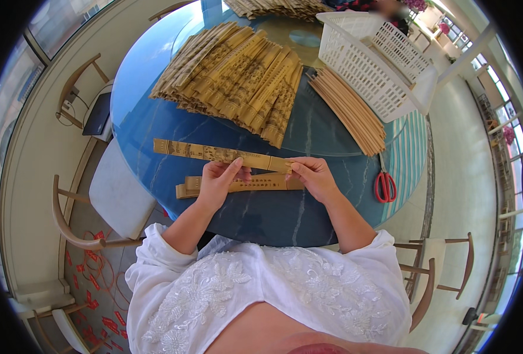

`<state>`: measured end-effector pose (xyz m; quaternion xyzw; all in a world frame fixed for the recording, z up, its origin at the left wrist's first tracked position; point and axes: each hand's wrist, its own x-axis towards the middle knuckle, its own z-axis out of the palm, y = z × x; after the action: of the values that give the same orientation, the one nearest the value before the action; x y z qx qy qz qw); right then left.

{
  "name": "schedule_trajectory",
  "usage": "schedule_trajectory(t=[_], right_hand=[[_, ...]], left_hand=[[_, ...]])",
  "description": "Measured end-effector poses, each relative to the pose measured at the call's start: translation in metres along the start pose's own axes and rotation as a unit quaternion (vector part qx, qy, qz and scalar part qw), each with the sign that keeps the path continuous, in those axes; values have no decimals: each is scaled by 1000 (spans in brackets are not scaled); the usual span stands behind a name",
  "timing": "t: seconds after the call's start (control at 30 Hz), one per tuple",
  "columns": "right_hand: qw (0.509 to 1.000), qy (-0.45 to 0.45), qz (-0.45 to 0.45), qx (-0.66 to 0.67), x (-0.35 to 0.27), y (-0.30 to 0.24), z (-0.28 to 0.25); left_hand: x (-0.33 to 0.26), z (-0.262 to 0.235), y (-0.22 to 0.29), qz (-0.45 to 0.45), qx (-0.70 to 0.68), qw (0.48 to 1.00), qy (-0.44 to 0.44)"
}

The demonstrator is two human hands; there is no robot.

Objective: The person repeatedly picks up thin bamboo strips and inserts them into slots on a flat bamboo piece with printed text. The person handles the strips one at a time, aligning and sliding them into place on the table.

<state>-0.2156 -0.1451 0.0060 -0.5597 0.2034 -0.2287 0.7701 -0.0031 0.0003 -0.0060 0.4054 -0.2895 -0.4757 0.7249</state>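
A long, narrow paper chopstick sleeve, golden brown with dark printing, is stretched between my two hands above the near side of the table. My left hand pinches it near the middle between thumb and fingers. At its right end, the fingertips of my right hand are closed on the sleeve's edge. Beneath it lies a small stack of similar sleeves, partly covered by my left hand. Beyond my hands a large fanned heap of sleeves rests on the table. Thin wooden chopsticks lie bundled to its right.
Red-handled scissors lie near the right edge of the round blue table. A white plastic basket stands at the back right, beside another person. More sleeves are at the far edge. Chairs flank the table.
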Motion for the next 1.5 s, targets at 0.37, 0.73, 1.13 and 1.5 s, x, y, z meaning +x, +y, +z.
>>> schedule_trajectory(t=[0.37, 0.73, 1.13, 1.5], right_hand=[[998, -33, 4, 52, -3, -6, 0], [999, -42, -26, -12, -2, -6, 0], [1000, -22, -17, 6, 1, 0, -5], [998, -45, -16, 32, 1, 0, -5]], left_hand=[[1, 0, -2, 14, 50, 999, -4], [0, 2, -1, 6, 34, 999, 0], [-1, 3, -1, 17, 51, 998, -15], [-1, 0, 0, 1, 54, 998, -24]])
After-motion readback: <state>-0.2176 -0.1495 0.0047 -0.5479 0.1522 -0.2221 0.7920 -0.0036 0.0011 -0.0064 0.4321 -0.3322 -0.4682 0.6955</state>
